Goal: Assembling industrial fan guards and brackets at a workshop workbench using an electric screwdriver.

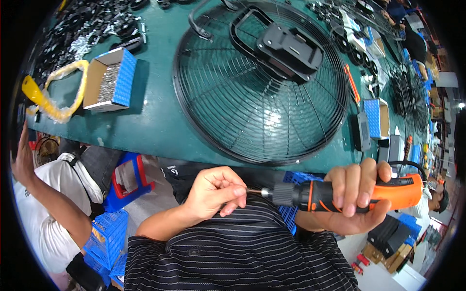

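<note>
In my right hand (357, 194) is an orange and black electric screwdriver (395, 191), lying level in front of my chest with its bit (253, 191) pointing left. The fingers wrap around its body. My left hand (218, 191) is closed in a pinch right at the bit's tip; whatever sits between thumb and fingertips is hidden. Beyond both hands, a round black wire fan guard (233, 131) lies on the green table (150, 131). A black motor housing (291, 51) with a loop handle (238, 29) stands on the guard's far part.
Left on the table are a blue box of small metal screws (110, 80), a yellow ring-shaped part (82, 92) and piled black parts (97, 24). At right are an orange tool (352, 83) and another blue box (374, 119). A co-worker's arm (58, 208) reaches in at left.
</note>
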Tool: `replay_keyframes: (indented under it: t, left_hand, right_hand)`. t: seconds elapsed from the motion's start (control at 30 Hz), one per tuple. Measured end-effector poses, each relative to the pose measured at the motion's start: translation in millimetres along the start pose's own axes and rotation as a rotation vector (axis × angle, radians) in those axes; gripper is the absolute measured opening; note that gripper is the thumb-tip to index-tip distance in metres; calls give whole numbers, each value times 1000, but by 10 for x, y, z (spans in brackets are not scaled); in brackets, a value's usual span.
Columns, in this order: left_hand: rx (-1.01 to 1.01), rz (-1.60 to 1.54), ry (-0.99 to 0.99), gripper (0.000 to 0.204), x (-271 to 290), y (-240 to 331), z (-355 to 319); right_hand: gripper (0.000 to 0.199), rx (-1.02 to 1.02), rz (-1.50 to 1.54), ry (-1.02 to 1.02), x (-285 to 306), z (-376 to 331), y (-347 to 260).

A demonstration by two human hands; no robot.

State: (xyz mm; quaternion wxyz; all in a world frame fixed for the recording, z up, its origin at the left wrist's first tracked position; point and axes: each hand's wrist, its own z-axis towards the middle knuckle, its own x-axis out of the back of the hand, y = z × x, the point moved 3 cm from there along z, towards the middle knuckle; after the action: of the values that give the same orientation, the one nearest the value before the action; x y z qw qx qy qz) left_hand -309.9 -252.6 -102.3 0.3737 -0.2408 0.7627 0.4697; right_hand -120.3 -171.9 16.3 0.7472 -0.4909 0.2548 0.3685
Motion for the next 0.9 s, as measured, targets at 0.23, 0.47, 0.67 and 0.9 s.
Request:
replay_keyframes:
  t: [0.23, 0.47, 0.67, 0.9]
  left_hand:
    - [8, -63, -13, 8, 19, -125, 2]
    - [51, -58, -12, 7, 33, -133, -4]
    - [113, 35, -92, 18, 9, -127, -30]
    - [-149, 475, -87, 17, 126, 34, -52]
  right_hand:
    - [36, -11, -10, 18, 103, -111, -8]
    - [38, -6, -55, -3, 154, -200, 0]
    - [37, -28, -159, -4, 253, -295, -125]
    - [35, -61, -96, -41, 197, -209, 39]
